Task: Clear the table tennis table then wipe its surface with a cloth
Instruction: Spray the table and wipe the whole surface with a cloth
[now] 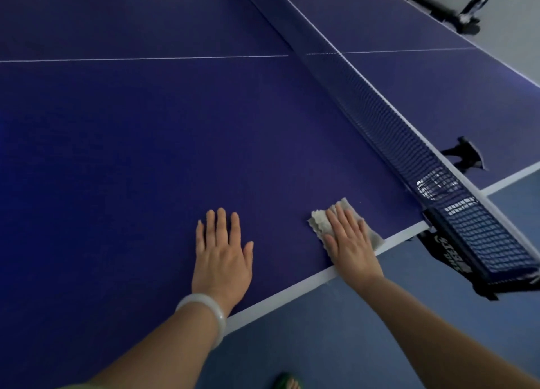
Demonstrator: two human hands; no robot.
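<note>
Right hand (349, 242) presses cloth (321, 222) flat for wiping near worktop (146, 140) edge; left hand (222, 254), fingers spread, braces.

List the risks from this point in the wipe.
1. The right hand presses the cloth flat near the white table edge; a stroke toward the person could push the cloth off onto the floor.
2. The net and its clamp sit close to the cloth's right; a sideways sweep could snag them.
3. The left hand rests flat on the surface, and may leave an unwiped patch or marks.
</note>
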